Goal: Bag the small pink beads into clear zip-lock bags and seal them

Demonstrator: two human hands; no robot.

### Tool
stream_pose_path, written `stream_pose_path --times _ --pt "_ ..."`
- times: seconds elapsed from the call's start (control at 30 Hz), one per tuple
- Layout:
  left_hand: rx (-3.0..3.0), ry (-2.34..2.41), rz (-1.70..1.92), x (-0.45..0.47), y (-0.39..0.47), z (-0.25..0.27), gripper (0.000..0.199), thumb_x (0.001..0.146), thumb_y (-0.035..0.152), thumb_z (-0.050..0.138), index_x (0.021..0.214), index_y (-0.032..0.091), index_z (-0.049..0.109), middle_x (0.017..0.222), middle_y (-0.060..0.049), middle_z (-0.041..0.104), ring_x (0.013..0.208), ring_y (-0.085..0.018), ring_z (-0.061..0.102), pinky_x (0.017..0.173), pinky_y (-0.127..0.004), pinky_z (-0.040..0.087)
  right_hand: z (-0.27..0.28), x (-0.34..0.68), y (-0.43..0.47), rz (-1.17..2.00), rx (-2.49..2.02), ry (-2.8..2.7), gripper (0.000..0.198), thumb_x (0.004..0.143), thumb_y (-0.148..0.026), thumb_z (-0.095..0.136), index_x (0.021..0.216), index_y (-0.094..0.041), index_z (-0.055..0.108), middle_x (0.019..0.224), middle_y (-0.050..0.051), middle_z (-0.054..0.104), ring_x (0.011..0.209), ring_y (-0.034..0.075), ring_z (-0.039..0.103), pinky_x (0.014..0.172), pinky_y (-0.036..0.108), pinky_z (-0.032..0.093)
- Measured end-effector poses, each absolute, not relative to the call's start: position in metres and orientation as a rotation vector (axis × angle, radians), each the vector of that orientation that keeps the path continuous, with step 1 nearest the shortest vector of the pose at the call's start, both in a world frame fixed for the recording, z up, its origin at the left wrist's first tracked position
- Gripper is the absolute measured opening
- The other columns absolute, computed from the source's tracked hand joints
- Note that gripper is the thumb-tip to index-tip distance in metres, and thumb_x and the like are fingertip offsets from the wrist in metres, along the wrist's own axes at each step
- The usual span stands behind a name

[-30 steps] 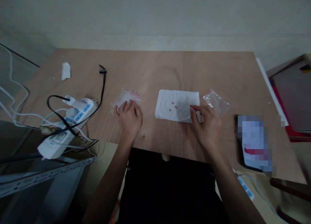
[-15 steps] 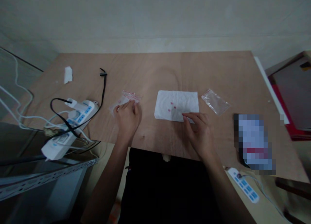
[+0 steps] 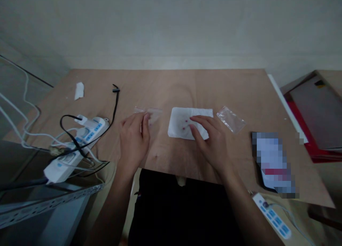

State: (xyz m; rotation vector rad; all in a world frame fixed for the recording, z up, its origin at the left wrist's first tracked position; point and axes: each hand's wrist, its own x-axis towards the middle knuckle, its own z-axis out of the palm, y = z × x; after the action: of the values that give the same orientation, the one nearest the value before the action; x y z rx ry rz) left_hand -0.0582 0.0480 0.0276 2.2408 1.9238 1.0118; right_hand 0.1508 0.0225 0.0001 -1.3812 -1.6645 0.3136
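Note:
A white cloth or paper sheet [image 3: 175, 114] lies flat on the table before me, with small red pieces [image 3: 186, 121] on it. My right hand [image 3: 213, 142] is over the sheet's right part, thumb and forefinger apart beside the pieces; nothing shows between them. To the left, my left hand [image 3: 135, 137] has its thumb and fingers closed at the edge of a clear zip bag [image 3: 155, 112]. The hand hides part of that bag. Right of the sheet lies another clear plastic bag [image 3: 231, 119], apart from both hands.
A power strip [image 3: 92, 132] with cables covers the table's left side. A black cable [image 3: 116, 100] and a scrap of white paper [image 3: 79, 91] lie behind it. A blurred phone [image 3: 272, 162] rests on the right. Another power strip [image 3: 272, 215] is below the table's edge.
My right hand has moved left over the sheet toward the red pieces, and its thumb and forefinger have parted. The left hand has turned, and the zip bag has shifted right.

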Motion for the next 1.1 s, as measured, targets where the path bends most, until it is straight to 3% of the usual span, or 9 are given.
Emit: stream_pose_path --times 0.1,0.27,0.37,0.47,0.57,0.73,0.93,1.0,1.1 --pt "2.159 1.586 1.1 -0.044 0.041 0.043 0.03 0.096 0.033 0.04 0.089 0.022 0.067 0.089 -0.005 0.074 0.086 -0.022 0.068 0.081 -0.036 0.049 0.026 0.146 0.035 0.561 -1.229 -1.688 0.03 0.09 -0.033 0.06 0.118 -0.024 0.066 0.12 0.007 0.07 0.11 0.022 0.064 0.09 0.039 0.052" --pt "1.984 1.445 1.173 -0.016 0.043 0.044 0.027 0.092 0.039 0.044 0.086 0.024 0.066 0.09 -0.005 0.073 0.087 -0.022 0.067 0.082 -0.037 0.05 0.044 0.147 0.041 0.795 -1.212 -1.567 0.016 0.086 -0.033 0.065 0.085 -0.021 0.076 0.082 0.003 0.077 0.073 0.017 0.07 0.065 0.028 0.055" --pt "1.794 1.662 1.467 0.002 0.048 0.039 0.023 0.085 0.043 0.055 0.083 0.022 0.062 0.086 -0.006 0.07 0.086 -0.023 0.065 0.083 -0.038 0.05 0.04 0.148 0.04 0.654 -1.326 -1.495 0.018 0.085 -0.032 0.064 0.085 -0.019 0.077 0.082 0.006 0.077 0.067 0.017 0.069 0.058 0.027 0.053" --pt "1.521 1.473 1.383 0.02 0.052 0.034 0.029 0.083 0.047 0.057 0.071 0.022 0.062 0.07 -0.002 0.066 0.07 -0.019 0.063 0.07 -0.031 0.05 0.036 0.147 0.037 0.522 -1.376 -1.52 0.021 0.087 -0.026 0.058 0.09 -0.021 0.078 0.087 0.008 0.078 0.07 0.019 0.069 0.063 0.029 0.053" --pt "1.252 1.205 1.259 0.038 0.053 0.028 0.029 0.071 0.05 0.067 0.071 0.02 0.069 0.074 -0.002 0.07 0.074 -0.018 0.066 0.067 -0.026 0.051 0.035 0.146 0.03 0.398 -1.429 -1.561 0.026 0.089 -0.021 0.052 0.089 -0.023 0.078 0.087 0.008 0.078 0.075 0.021 0.069 0.07 0.031 0.052" --pt "1.089 1.054 1.212 0.06 0.053 0.012 0.045 0.058 0.061 0.068 0.065 0.017 0.065 0.056 -0.004 0.065 0.049 -0.019 0.063 0.052 -0.031 0.052 0.037 0.152 0.009 0.228 -1.533 -1.588 0.031 0.09 -0.019 0.048 0.085 -0.026 0.078 0.079 0.008 0.077 0.071 0.024 0.069 0.063 0.031 0.048" --pt "1.089 0.998 1.215 0.055 0.048 0.004 0.043 0.051 0.058 0.075 0.057 0.018 0.06 0.051 0.0 0.059 0.045 -0.012 0.054 0.043 -0.023 0.04 0.035 0.156 -0.011 0.362 -1.492 -1.614 0.025 0.089 -0.027 0.054 0.098 -0.025 0.078 0.082 0.009 0.077 0.07 0.024 0.069 0.066 0.033 0.05" --pt "1.139 0.984 1.215 0.049 0.045 0.007 0.045 0.052 0.06 0.075 0.053 0.019 0.056 0.049 0.002 0.054 0.044 -0.011 0.049 0.043 -0.023 0.037 0.031 0.154 -0.012 0.475 -1.421 -1.604 0.028 0.091 -0.033 0.052 0.088 -0.024 0.078 0.08 0.007 0.076 0.073 0.022 0.069 0.066 0.03 0.05" --pt "1.238 0.963 1.21 0.041 0.04 0.013 0.052 0.056 0.068 0.072 0.052 0.02 0.052 0.048 0.004 0.049 0.044 -0.01 0.044 0.044 -0.023 0.034 0.023 0.151 -0.009 0.583 -1.331 -1.53 0.048 0.093 -0.05 0.045 0.07 -0.021 0.075 0.078 0.007 0.075 0.078 0.021 0.069 0.066 0.028 0.05"
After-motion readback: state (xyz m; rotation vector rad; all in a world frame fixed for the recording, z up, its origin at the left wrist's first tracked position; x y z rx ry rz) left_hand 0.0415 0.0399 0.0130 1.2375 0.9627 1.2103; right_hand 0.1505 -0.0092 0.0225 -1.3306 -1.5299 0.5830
